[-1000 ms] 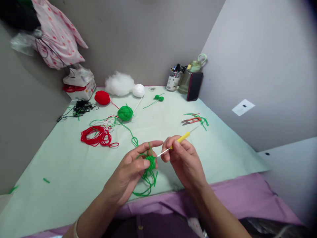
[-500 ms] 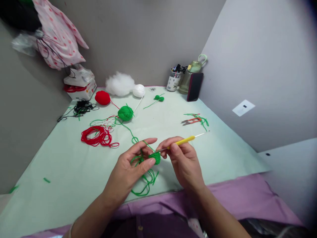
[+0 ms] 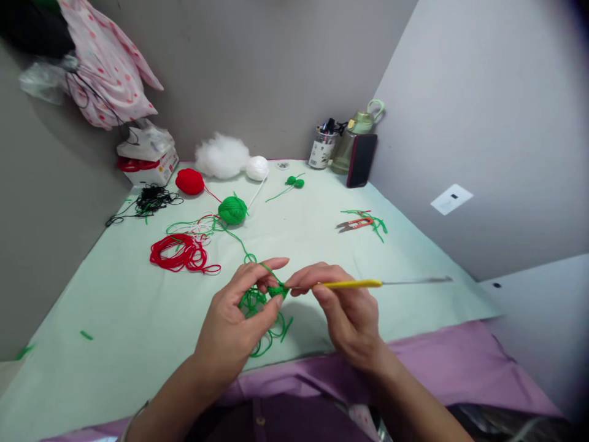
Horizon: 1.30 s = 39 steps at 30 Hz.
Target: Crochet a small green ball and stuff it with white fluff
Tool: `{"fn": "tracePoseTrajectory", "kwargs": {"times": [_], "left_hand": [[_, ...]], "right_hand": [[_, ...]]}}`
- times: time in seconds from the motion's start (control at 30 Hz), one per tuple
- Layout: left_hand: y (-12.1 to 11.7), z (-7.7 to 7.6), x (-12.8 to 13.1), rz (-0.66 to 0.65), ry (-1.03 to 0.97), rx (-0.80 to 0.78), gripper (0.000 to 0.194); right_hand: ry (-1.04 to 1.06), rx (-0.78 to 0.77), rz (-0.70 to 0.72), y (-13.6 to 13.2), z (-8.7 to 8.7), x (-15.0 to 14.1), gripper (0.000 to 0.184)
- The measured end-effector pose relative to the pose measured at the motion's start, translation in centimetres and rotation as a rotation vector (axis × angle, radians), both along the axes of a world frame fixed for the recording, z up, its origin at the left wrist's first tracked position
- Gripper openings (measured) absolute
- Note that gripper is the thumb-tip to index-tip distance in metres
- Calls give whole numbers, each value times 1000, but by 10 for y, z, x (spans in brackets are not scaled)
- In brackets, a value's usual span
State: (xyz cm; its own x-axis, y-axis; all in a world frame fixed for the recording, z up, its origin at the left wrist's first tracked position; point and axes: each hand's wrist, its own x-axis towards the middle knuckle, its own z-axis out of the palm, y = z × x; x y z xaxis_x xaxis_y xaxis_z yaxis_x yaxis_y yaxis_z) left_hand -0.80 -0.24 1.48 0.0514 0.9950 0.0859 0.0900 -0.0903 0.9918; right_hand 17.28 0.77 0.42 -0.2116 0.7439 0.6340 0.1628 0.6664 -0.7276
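Head view: where is the little green piece (image 3: 277, 291)?

It's at the tips of the left hand (image 3: 230, 319). The thumb and fingers pinch it, and one finger sticks out above it.

So which hand is nearer to it?

The left one, because it's touching it. The right hand (image 3: 354, 313) is just beside, and the green piece lies to the left of its fingertips.

What has the right hand got?

It's holding the hook (image 3: 352, 284) by the yellow part, with the thumb and fingers closed on it.

Which way does the hook go?

It lies long from side to side, almost flat across. One thin end goes left to the green piece. The other end pokes out far to the right, over the table (image 3: 138, 319).

Is the left end inside a stitch?

I can't tell. It's too small, and the fingers are in the way.

And the green string?

It goes up past the left fingers, toward the green ball (image 3: 232, 210). Some loopy bits hang under the left hand, by the thumb.
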Motion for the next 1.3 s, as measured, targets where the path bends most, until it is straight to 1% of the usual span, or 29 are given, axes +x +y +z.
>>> {"fn": "tracePoseTrajectory", "kwargs": {"times": [0.07, 0.1, 0.17, 0.23, 0.3, 0.37, 0.43, 0.5, 0.53, 0.6, 0.7, 0.77, 0.83, 0.87, 0.9, 0.93, 0.97, 1.03, 1.1, 1.13, 1.2, 1.3], "left_hand": [[-2, 1, 4, 52, 44, 81, 28], [-2, 2, 6, 74, 35, 81, 27], [-3, 2, 7, 77, -84, -22, 32], [-1, 0, 6, -2, -310, -207, 45], [1, -1, 3, -117, -516, -378, 52], [4, -2, 0, -169, -624, -469, 51], [6, -2, -2, -155, -647, -466, 48], [6, -3, -2, -145, -623, -408, 46], [6, -3, -1, -154, -593, -379, 45], [4, -4, 0, -168, -516, -331, 42], [2, -6, 3, -129, -421, -288, 40], [2, -7, 5, -82, -425, -271, 42], [2, -7, 7, -62, -500, -290, 46], [3, -7, 8, -69, -549, -325, 48], [4, -7, 7, -94, -600, -376, 49], [5, -7, 6, -126, -643, -434, 50], [7, -7, 5, -157, -678, -485, 48], [10, -8, 1, -189, -716, -539, 41], [11, -8, -2, -185, -701, -524, 35], [11, -9, -2, -187, -670, -500, 34], [9, -10, -1, -205, -574, -425, 37], [5, -13, -1, -219, -401, -304, 44]], "right_hand": [[-147, 200, -40, 0, -1, 0, 20], [-226, 295, -67, -1, -2, -1, 19], [-347, 433, -133, -2, -5, -2, 22], [-381, 465, -188, -4, -8, -3, 29], [-278, 392, -196, -5, -10, -3, 31], [-77, 212, -152, -4, -10, -4, 26], [174, -1, -86, 0, -8, -6, 21], [339, -157, -14, 4, -7, -8, 21], [366, -192, 14, 6, -6, -9, 21], [324, -193, 30, 8, -6, -12, 19], [206, -110, -31, 6, -6, -15, 17], [109, -1, -108, 2, -8, -16, 19], [-59, 169, -185, -3, -9, -15, 24], [-136, 251, -211, -4, -9, -14, 27], [-184, 305, -219, -5, -9, -13, 29], [-184, 317, -216, -5, -9, -12, 30], [-135, 281, -207, -5, -9, -11, 29], [78, 104, -175, -1, -8, -9, 25], [298, -107, -83, 3, -7, -8, 20], [369, -188, -26, 5, -7, -8, 19], [397, -266, 56, 7, -7, -8, 17], [321, -291, 59, 7, -7, -9, 15]]}}
